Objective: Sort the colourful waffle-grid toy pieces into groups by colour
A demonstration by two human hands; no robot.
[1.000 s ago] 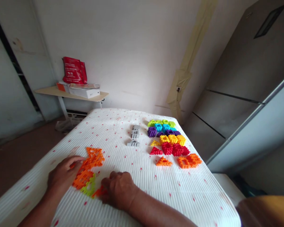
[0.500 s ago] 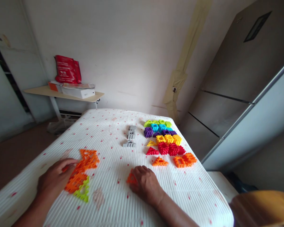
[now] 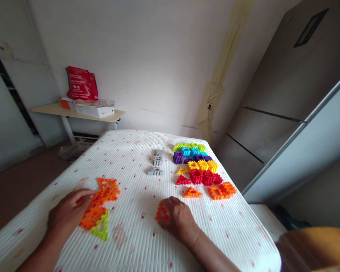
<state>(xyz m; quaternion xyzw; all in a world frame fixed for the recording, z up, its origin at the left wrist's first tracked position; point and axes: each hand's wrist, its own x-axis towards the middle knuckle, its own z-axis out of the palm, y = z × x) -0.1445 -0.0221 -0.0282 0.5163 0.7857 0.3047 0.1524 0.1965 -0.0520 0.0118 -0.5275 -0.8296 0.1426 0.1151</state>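
My left hand (image 3: pixel 66 215) rests flat on a joined cluster of orange lattice pieces (image 3: pixel 102 202) with a lime green triangle (image 3: pixel 101 228) at its near end. My right hand (image 3: pixel 177 218) is closed on a small orange triangle piece (image 3: pixel 161 213), held at the white mattress surface (image 3: pixel 136 241), well right of the cluster. Farther back right lie sorted rows of pieces: green (image 3: pixel 189 146), cyan (image 3: pixel 191 152), purple (image 3: pixel 184 157), yellow (image 3: pixel 202 165), red (image 3: pixel 204 177) and orange (image 3: pixel 222 190), plus a loose orange triangle (image 3: pixel 192 193).
A grey piece stack (image 3: pixel 156 163) lies mid-mattress. A shelf (image 3: pixel 79 112) against the wall carries a red bag (image 3: pixel 81 84) and a white box (image 3: pixel 95 110). A grey fridge (image 3: pixel 294 98) stands at the right, close to the mattress edge.
My right hand carried the small orange triangle away from the cluster, rightward and farther up the mattress. My left hand stayed on the cluster. The camera shifted slightly.
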